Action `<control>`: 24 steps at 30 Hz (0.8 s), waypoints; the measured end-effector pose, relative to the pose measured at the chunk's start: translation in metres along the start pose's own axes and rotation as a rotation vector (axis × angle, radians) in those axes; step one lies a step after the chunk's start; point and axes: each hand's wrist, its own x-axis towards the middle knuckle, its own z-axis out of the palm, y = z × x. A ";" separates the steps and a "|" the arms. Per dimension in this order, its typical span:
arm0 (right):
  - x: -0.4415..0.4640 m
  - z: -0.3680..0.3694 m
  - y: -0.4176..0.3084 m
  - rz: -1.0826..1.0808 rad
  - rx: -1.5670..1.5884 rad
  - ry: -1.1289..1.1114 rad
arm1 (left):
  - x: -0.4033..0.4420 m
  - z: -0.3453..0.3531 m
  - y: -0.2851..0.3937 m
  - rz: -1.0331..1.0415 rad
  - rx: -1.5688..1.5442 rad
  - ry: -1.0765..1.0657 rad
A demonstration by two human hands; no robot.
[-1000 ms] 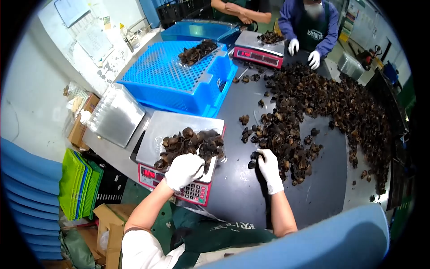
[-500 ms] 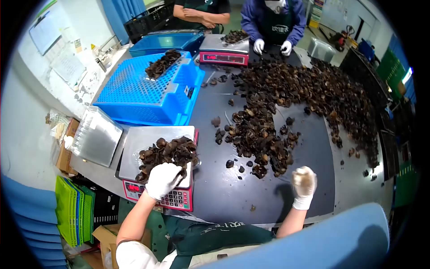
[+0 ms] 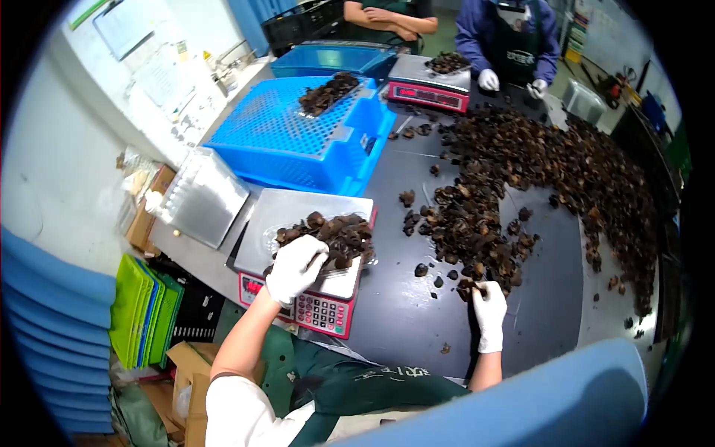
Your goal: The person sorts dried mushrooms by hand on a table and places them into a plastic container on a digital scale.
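Note:
My left hand [image 3: 298, 270], in a white glove, is curled at the near edge of a heap of dark, curled dried mushroom pieces [image 3: 339, 237]. Its fingers are closed, and what they hold, if anything, is hidden. The heap lies on clear plastic on the metal pan of a red electronic scale [image 3: 324, 313]. At the near tip of the large mushroom pile [image 3: 477, 238], my gloved right hand [image 3: 489, 309] pinches a dark mushroom piece [image 3: 467, 287] between its fingertips.
Left of the far scale [image 3: 428, 93], an upturned blue crate [image 3: 290, 130] carries a bagged mushroom portion [image 3: 328, 93]. A clear container [image 3: 205, 197] stands left of my scale. Two people are across the table; one wears white gloves. Green crates [image 3: 141, 313] stand at lower left.
The view has shifted, so the scene sits further right. My right hand has moved from above the bare tabletop to the pile's near edge and closed on a piece. My left hand stays at the scale.

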 end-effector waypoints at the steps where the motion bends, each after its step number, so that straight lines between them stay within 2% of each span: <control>1: 0.001 -0.004 -0.004 0.052 0.011 -0.044 | 0.003 -0.004 -0.002 -0.021 0.023 0.021; 2: 0.002 -0.009 -0.008 0.104 0.019 -0.088 | 0.007 -0.006 -0.006 0.029 0.070 0.061; 4: 0.002 -0.007 -0.003 0.053 -0.007 -0.070 | 0.009 -0.004 -0.016 0.083 0.274 -0.020; 5: 0.001 -0.006 0.002 0.065 -0.012 -0.087 | 0.010 -0.003 -0.021 0.065 0.405 -0.236; 6: 0.002 -0.007 0.002 0.077 -0.016 -0.101 | 0.009 -0.001 -0.020 0.100 0.384 -0.284; 8: 0.005 -0.010 0.002 0.078 0.018 -0.114 | 0.000 -0.004 -0.015 0.109 0.251 -0.234; 9: 0.007 -0.014 -0.002 0.126 0.051 -0.117 | -0.001 -0.008 -0.010 0.124 0.192 -0.122; 10: 0.008 -0.017 -0.007 0.176 0.083 -0.121 | -0.002 -0.017 -0.008 0.080 0.136 -0.129; 12: 0.011 -0.021 -0.007 0.135 0.126 -0.100 | -0.004 -0.036 -0.004 0.035 0.065 -0.047; 17: 0.020 -0.025 -0.006 0.051 0.135 -0.140 | -0.046 -0.062 -0.036 -0.278 0.166 0.371; 20: 0.026 -0.023 -0.010 0.053 0.149 -0.184 | -0.065 -0.081 -0.044 -0.489 0.096 0.474; 24: 0.035 -0.008 -0.006 0.106 0.252 -0.236 | -0.078 -0.090 -0.049 -0.544 0.073 0.530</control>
